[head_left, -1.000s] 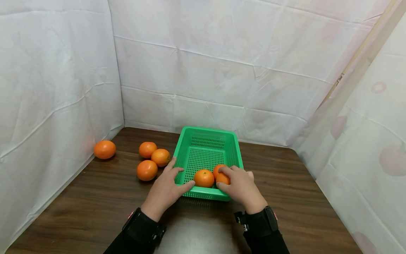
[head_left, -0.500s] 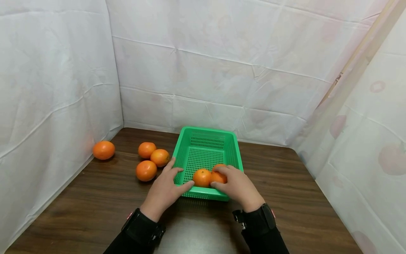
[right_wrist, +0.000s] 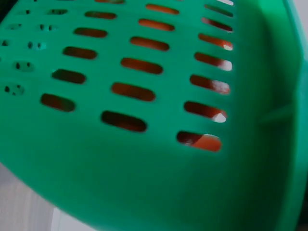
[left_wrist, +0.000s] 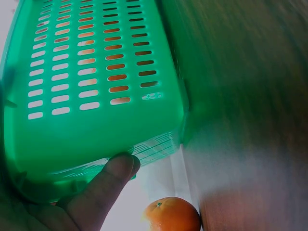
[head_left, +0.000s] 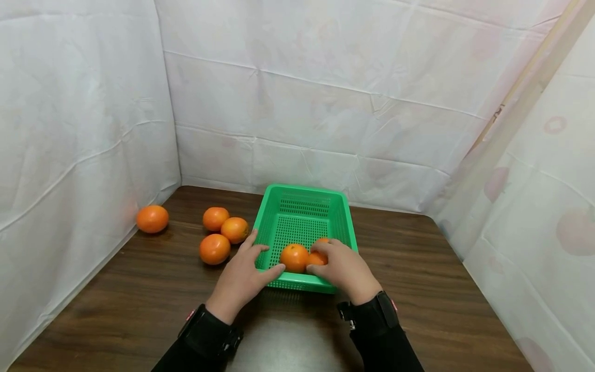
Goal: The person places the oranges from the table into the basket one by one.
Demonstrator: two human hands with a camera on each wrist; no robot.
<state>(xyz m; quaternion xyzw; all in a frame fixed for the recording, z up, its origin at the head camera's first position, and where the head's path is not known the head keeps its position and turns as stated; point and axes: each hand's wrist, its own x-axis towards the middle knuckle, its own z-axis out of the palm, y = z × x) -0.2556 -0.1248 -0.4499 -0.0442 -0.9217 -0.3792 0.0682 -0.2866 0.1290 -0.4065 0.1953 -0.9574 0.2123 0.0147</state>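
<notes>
The green plastic basket, perforated and shallow, stands in the middle of the table. My left hand holds its near left corner, and a finger shows against the outer wall in the left wrist view. At the basket's near right, my right hand grips an orange with fingers and thumb. Touching or almost touching it on the left lies another orange. A third orange is mostly hidden behind the right hand. In the right wrist view, orange skin shows through the basket's slots.
Left of the basket, three oranges lie close together: a rear one, a right one and a near one. A separate orange sits by the left curtain. White cloth hangs behind the brown wooden table.
My right hand has moved left inside the basket with the orange it grips. The orange beside it has shifted slightly left. My left hand and the basket have stayed put.
</notes>
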